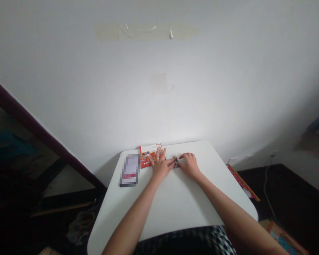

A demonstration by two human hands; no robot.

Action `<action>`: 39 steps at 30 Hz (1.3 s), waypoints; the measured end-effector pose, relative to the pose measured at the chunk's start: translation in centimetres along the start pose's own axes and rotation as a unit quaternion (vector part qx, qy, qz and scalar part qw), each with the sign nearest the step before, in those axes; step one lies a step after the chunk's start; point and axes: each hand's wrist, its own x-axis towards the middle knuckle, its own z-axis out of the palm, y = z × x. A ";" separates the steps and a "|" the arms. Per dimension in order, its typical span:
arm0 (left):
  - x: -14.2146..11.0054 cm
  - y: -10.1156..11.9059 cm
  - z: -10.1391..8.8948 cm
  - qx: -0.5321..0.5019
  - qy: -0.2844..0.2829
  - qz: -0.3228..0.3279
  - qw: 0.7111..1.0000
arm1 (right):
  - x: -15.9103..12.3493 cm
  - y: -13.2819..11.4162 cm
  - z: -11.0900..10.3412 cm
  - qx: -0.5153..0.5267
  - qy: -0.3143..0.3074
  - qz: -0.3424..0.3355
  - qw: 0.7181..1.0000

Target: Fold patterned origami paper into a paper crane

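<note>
A small dark, patterned piece, perhaps folded paper point(175, 163), lies on the white table point(175, 202) between my hands. My left hand point(160, 168) has its thumb and index finger together at the piece's left side. Its other fingers spread out over a red and white printed packet or booklet point(146, 161). From the right, the thumb and fingertips of my right hand point(190, 165) close in on the same piece, with the hand curled. Fingertips cover part of the piece, so its exact shape cannot be made out.
A phone-like device point(130, 170) with a blurred screen lies at the table's left side. The white wall point(170, 113) meets the far edge. A dark red-framed panel point(42, 127) leans at the left. Boxes point(284, 237) and a cable point(266, 184) are on the floor at right.
</note>
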 end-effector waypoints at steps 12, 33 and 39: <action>0.3 -0.1 -0.3 0.026 -0.027 0.006 0.999 | -0.1 0.0 -0.2 -0.005 -0.005 -0.007 1.000; -0.4 0.6 -1.1 -0.043 0.000 0.002 0.999 | 0.3 0.7 -0.1 0.010 -0.002 -0.019 1.000; -0.4 0.4 -1.1 -0.032 -0.004 -0.011 0.999 | 0.5 1.1 0.0 0.031 -0.013 -0.027 0.999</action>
